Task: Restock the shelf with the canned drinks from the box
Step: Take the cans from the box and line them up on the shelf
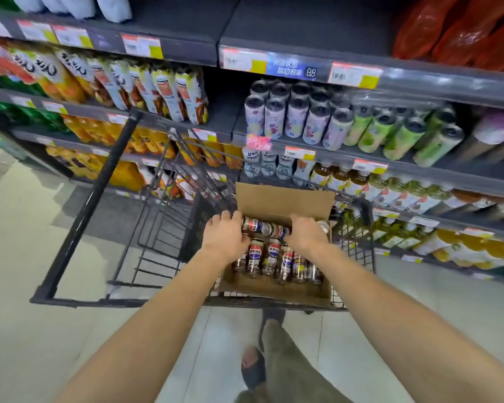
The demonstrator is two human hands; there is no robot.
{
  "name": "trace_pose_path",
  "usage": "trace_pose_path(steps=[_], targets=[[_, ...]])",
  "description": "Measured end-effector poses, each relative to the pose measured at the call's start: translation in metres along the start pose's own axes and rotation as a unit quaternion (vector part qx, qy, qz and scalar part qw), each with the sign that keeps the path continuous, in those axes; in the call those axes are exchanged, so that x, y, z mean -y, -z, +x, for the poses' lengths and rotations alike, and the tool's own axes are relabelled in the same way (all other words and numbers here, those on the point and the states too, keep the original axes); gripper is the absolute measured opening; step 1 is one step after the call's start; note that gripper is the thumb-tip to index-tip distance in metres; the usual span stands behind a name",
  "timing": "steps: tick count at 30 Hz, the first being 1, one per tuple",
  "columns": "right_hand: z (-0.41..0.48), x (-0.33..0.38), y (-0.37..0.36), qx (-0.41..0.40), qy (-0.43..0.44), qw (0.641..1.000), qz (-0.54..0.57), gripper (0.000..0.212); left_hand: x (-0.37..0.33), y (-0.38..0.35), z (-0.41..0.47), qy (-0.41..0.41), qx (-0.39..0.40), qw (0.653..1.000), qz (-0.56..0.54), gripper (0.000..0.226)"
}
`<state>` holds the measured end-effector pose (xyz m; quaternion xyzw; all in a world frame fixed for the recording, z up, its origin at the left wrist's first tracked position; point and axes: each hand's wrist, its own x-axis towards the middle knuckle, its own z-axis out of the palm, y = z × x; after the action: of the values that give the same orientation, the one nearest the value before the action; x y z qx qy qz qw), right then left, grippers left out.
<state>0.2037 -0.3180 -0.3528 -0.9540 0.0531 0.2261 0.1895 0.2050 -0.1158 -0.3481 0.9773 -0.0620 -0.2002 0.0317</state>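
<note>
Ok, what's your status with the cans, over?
Left hand and right hand both in the box, fingers curled on the top cans. Box sits in the cart. Nothing in the way.

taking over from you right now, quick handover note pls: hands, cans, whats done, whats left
Left hand: inside the box, fingers curled on a crosswise can.
Right hand: also in the box, fingers curled on a second crosswise can.
Box: open, sitting in the cart in front of the shelf; a row of cans fills its near side.
Done: nothing visibly shelved from this box.
Left: lift these two out, shelve them, then the rest.
</note>
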Motion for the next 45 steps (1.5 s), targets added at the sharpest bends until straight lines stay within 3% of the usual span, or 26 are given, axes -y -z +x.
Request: trace_pose_path(steps=[11,18,27,32,36,41,45], targets=[[0.12,-0.021,-0.047,0.081,-0.01,0.997,0.013,0.06,0.014,-0.061,0.119,0.039,0.102,0.993,-0.037,0.07],[0.179,-0.034,-0.113,0.102,-0.031,0.994,0.023,0.054,0.034,-0.137,0.189,0.023,0.101,0.995,0.008,0.074],[0.223,-0.061,-0.201,0.095,-0.011,0.995,-0.03,0.084,0.056,-0.229,0.247,0.018,0.111,0.993,0.038,0.092],[0.233,-0.069,-0.225,0.065,0.009,0.995,-0.079,0.09,0.054,-0.25,0.26,0.006,0.057,0.996,0.062,0.079],[0.238,-0.071,-0.232,0.049,0.006,0.996,-0.077,0.082,0.058,-0.254,0.261,-0.008,0.014,1.0,0.015,0.066],[0.235,-0.072,-0.219,0.024,-0.024,0.999,-0.003,0.074,0.064,-0.244,0.25,-0.041,-0.015,0.997,-0.062,0.07],[0.226,-0.068,-0.199,-0.001,-0.06,0.994,0.096,0.072,0.049,-0.23,0.239,0.011,-0.045,0.979,-0.198,0.067]])
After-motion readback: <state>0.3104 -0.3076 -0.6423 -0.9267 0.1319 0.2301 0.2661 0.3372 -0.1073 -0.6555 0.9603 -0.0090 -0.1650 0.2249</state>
